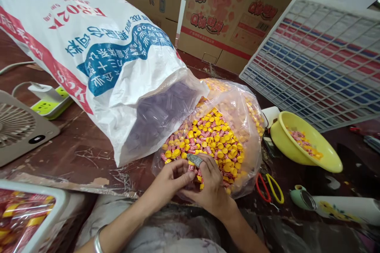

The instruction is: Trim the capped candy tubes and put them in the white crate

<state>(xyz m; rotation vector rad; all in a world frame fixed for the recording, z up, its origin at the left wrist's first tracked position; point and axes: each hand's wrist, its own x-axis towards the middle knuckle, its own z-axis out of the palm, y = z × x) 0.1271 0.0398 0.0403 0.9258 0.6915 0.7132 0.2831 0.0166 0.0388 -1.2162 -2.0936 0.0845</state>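
Observation:
Close together, both hands meet at the near edge of a clear plastic bag (247, 126) full of tiny bottles (213, 134) with yellow caps and red-and-white labels. My left hand (175, 176) has its thumb and fingers closed round one small yellow-capped bottle (191, 167). My right hand (212, 184) bends over the same bottle from the right, its fingers curled against it. Grey tape (195, 160) wraps a right fingertip. The contact between fingers and bottle is partly hidden. A large white woven sack (124, 106) lies open-mouthed beside the clear bag.
Right of the bag lie a yellow bowl (280, 142) with small pieces, scissors (274, 187) and a floral tumbler (344, 207). A white wire rack (320, 59) leans behind. At left are a fan (38, 126), a power strip (56, 104) and a white bin (61, 201). Cardboard boxes (219, 16) stand behind.

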